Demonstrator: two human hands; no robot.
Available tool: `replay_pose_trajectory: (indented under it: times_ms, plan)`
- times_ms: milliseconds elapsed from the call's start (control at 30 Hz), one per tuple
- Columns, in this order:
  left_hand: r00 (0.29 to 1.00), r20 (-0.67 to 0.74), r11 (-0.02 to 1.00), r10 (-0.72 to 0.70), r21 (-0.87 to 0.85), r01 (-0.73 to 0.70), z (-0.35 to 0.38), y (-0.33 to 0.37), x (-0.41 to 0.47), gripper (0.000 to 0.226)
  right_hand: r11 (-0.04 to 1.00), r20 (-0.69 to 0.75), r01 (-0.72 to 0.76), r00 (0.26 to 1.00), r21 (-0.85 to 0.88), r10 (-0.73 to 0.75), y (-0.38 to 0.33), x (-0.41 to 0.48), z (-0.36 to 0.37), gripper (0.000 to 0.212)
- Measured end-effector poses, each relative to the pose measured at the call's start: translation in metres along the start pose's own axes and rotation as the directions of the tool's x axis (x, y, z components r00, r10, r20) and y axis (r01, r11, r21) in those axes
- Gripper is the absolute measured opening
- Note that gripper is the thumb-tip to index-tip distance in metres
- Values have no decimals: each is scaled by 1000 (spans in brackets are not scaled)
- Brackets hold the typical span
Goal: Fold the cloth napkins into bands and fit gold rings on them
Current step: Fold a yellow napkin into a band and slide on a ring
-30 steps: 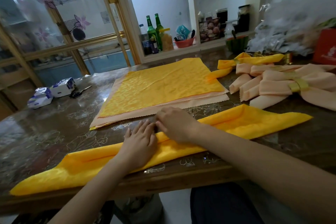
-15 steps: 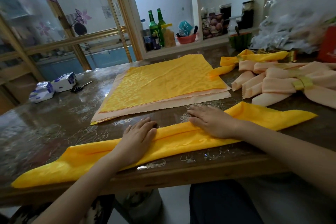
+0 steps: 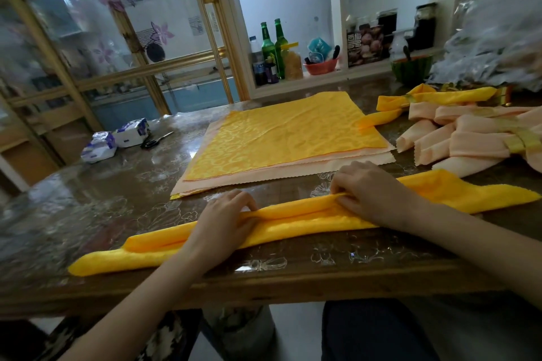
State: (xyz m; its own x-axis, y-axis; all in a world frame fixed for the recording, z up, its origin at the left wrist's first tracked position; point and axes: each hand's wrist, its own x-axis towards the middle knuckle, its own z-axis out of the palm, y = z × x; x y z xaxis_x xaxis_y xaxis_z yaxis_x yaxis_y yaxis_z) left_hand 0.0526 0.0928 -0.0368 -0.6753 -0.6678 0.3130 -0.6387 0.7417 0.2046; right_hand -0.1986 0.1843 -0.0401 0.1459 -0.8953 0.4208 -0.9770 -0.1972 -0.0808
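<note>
Pinched far fold of yellow napkin [image 3: 296, 221]: left hand [image 3: 224, 215], right hand [image 3: 374, 193], spaced apart (likely to keep band even), by surface [image 3: 410, 255] near edge.

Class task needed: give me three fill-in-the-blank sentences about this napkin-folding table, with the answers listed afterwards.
The left hand and right hand grip a ____ napkin band.
The scissors lie ____ of the flat napkin stack.
____ green bottles stand on the shelf.
Answers: yellow; left; two.
</note>
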Motion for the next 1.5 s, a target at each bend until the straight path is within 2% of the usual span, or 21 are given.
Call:
replay_pose_trajectory:
  times_ms: [133,200,333,433,533,600,733,800,900,1000,1067,1133,1167,1233,1267,1300,1367,1433,1467,1500]
  plan:
    - [998,57,999,37,25,-39,-2,-3,-5,16,990,-5,122,992,-72,-123,1,-7,1,17]
    - [996,93,1000,18,-4,-18,-5,-2,-7,19,986,18,142,990,-81,-141,-2,-13,-4,5]
    - [990,120,996,-78,-32,82,-5,3,2,22,999,108,41,993,-29,-37,-3,-13,-6,25]
    - [981,151,989,-124,-58,134,-5,8,8,18,995,159,-69,986,74,56,-5,-3,-6,13]
    - [981,159,984,-111,-124,131,-6,11,8,31,951,273,-209,951,230,143,-7,6,-10,21]
    - [992,105,990,-71,-111,83,-5,12,6,30,934,268,-239,949,265,167,-9,6,-13,31]
    - [991,-63,991,115,74,-110,5,10,-3,19,995,173,-77,983,64,65,-15,0,-9,21]
    - [974,-77,968,214,149,-201,9,10,-6,32,988,66,121,991,-98,-115,-16,-5,-7,24]
    - [943,-27,907,333,284,-312,8,14,-10,46,885,24,317,944,-341,-329,-15,-10,-4,37]
    - [934,123,867,336,347,-357,3,24,-11,46,836,78,393,915,-382,-395,-15,-13,-5,41]
    - [945,187,897,267,310,-315,-4,27,-8,38,851,137,394,919,-348,-370,-21,-13,-11,48]
    - [945,301,963,124,194,-188,-12,30,-4,26,874,275,379,913,-302,-301,-31,-14,-23,59]
    - [949,301,980,97,137,-143,-13,31,0,18,898,371,342,900,-275,-229,-34,-14,-28,58]
    - [961,273,997,37,59,-55,-8,30,5,22,964,515,206,852,-166,-93,-36,-12,-39,35]
    - [964,264,998,-3,58,-12,-5,32,8,28,986,481,143,873,-92,-82,-36,-7,-40,22]
    - [966,256,997,-39,81,19,0,34,10,33,994,430,81,902,-70,-44,-36,-1,-38,23]
    - [976,201,985,-81,169,47,10,38,11,35,978,299,13,953,-210,52,-38,16,-28,38]
    - [982,156,977,-102,201,70,15,42,11,31,952,207,-27,974,-306,94,-42,32,-9,34]
    - [981,150,969,-123,232,86,20,40,8,32,962,208,-34,974,-270,93,-45,38,3,30]
    - [978,157,958,-136,273,90,23,39,6,42,982,223,-51,970,-182,92,-46,42,14,32]
